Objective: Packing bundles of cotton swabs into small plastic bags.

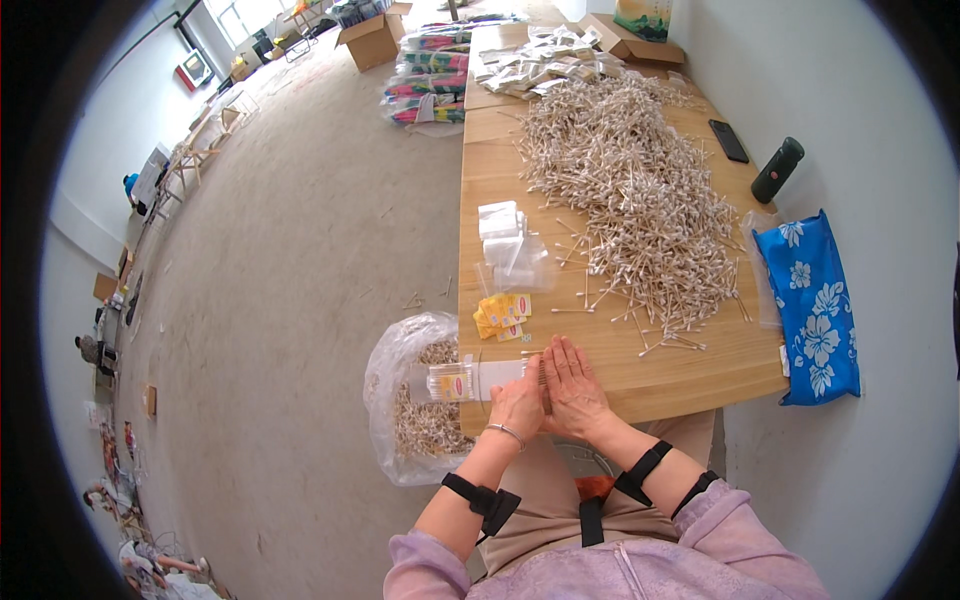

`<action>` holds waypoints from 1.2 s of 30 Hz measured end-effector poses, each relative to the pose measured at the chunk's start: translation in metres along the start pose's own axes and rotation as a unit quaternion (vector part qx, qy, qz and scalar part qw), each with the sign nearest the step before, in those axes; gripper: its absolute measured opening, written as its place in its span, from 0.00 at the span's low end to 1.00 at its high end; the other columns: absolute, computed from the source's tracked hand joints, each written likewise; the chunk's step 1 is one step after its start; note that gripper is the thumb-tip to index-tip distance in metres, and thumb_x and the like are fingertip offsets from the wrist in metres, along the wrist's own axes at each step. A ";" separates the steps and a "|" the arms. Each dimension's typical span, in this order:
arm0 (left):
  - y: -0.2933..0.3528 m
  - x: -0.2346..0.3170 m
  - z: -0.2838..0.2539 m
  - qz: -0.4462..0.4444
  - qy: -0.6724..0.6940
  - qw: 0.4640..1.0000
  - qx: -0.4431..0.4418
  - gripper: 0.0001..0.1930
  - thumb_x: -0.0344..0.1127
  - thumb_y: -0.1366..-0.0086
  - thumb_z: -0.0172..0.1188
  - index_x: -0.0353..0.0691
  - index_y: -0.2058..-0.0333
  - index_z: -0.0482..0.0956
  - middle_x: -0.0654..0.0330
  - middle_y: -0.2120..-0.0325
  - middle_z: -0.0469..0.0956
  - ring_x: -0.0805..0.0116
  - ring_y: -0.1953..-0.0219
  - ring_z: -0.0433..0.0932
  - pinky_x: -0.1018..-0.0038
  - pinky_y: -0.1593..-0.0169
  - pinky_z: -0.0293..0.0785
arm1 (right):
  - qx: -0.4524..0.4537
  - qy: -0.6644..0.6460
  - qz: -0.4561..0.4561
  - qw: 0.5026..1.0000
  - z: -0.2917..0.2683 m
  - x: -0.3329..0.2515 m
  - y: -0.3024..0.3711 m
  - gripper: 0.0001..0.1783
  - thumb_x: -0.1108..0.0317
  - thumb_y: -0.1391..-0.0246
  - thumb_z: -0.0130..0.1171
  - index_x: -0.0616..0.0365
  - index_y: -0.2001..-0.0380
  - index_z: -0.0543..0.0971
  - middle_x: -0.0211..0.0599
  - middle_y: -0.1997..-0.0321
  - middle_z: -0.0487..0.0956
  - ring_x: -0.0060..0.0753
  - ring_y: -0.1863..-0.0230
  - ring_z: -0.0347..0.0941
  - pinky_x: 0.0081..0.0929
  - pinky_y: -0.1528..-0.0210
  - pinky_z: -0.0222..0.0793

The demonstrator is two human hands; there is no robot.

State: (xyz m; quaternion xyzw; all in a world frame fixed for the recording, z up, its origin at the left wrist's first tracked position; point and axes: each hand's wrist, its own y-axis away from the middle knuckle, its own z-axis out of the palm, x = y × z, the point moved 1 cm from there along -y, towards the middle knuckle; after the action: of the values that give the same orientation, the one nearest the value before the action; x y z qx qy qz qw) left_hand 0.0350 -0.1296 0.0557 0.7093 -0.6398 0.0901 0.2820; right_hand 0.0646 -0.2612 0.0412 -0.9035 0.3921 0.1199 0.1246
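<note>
A heap of cotton swabs point(630, 190) covers much of the wooden table point(690, 375). On its near side, the left hand point(518, 406) and the straight-fingered right hand point(576, 393) meet around partly hidden swabs point(543, 371). Left of the heap are plastic bags point(520, 263) and yellow cards point(503, 312); right of it, a phone point(728, 141), dark bottle point(777, 171) and blue floral bag point(812, 310).

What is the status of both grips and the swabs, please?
Left grip and right grip together, swabs between them. Filled pouch left of them, at table edge. Swab pile ahead, apparently not blocking.
</note>
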 end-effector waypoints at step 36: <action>-0.012 -0.029 0.027 0.007 0.677 0.698 0.233 0.25 0.41 0.26 0.38 0.32 0.37 0.56 0.53 0.36 0.57 0.65 0.33 0.53 0.70 0.31 0.45 | -0.044 -0.002 0.056 0.997 0.015 -0.032 -0.001 0.48 0.45 0.47 0.47 0.75 0.36 0.49 0.62 0.29 0.44 0.56 0.26 0.32 0.45 0.27 0.26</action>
State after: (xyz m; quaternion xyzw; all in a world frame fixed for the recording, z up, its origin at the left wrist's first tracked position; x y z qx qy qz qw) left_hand 0.0351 -0.1185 0.0156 0.4953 -0.2393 0.6942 0.4642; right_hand 0.0426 -0.2339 0.0376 -0.8847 0.4359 0.1455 0.0789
